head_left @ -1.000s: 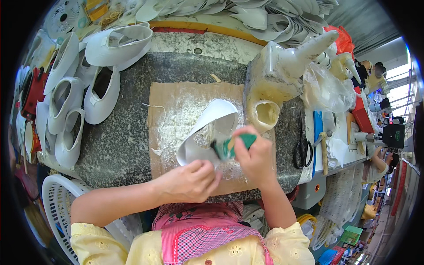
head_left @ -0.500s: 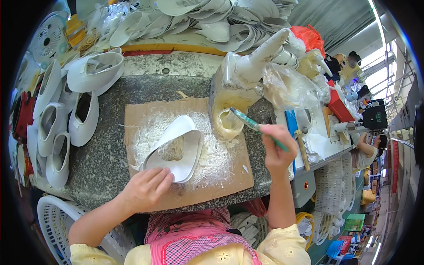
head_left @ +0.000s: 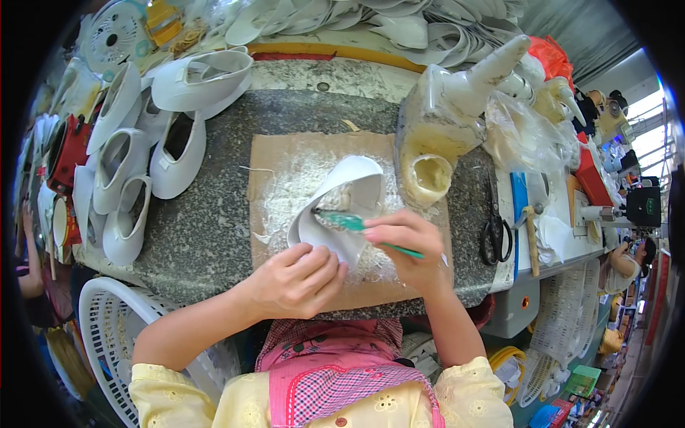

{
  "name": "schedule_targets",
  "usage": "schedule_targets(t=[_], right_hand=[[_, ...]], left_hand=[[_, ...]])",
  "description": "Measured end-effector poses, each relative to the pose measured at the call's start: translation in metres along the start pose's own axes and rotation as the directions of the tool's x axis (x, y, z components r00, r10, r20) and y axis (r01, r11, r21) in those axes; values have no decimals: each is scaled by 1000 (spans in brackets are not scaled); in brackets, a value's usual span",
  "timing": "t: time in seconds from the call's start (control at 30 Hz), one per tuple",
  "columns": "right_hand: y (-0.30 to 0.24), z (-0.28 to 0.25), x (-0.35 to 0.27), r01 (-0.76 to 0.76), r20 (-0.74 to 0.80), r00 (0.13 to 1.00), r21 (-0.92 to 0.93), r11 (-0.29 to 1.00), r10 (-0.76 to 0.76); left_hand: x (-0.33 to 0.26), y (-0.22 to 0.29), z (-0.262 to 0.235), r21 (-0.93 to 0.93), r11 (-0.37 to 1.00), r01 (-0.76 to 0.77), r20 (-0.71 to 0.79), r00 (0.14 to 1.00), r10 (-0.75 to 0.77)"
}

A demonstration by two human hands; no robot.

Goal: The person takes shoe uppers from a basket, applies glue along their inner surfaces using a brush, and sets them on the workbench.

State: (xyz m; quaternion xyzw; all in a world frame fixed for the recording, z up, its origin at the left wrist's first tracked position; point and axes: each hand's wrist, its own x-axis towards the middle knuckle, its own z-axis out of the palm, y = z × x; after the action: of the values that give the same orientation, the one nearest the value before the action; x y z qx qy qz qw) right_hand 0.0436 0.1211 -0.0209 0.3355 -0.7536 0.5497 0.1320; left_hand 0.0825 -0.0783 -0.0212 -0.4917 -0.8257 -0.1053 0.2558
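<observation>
Over a speckled grey stone table [head_left: 214,235], fingers of the left hand [head_left: 296,282] pinch a curved white shoe upper [head_left: 351,171] mid-frame above brown cardboard [head_left: 267,153], those of the right hand [head_left: 408,250] a slim green brush [head_left: 344,220].

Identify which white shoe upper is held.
The upper over the cardboard, near edge in the left hand; left-side uppers and far pile lie unheld.

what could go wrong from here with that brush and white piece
The green brush is inside the curved white piece, so a slip could smear it. Residue on the cardboard might stick to the piece. The open-mouthed container stands close by and could get knocked.
</observation>
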Motion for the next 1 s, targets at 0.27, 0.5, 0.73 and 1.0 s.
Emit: schedule_targets(t=[0.27, 0.5, 0.73, 1.0], right_hand=[[49, 32, 15, 267, 4, 961, -292, 918, -278], [23, 36, 5, 382, 335, 880, -78, 921, -337], [26, 32, 42, 247, 363, 907, -54, 967, -212], [7, 14, 46, 165, 453, 882, -46, 985, -127]], left_hand=[[-30, -6, 12, -250, 946, 205, -9, 977, -214], [-46, 0, 15, -204, 964, 172, 30, 985, -170], [-45, 6, 15, 57, 997, 46, 50, 998, -49], [-50, 7, 17, 102, 995, 7, 28, 1000, -10]])
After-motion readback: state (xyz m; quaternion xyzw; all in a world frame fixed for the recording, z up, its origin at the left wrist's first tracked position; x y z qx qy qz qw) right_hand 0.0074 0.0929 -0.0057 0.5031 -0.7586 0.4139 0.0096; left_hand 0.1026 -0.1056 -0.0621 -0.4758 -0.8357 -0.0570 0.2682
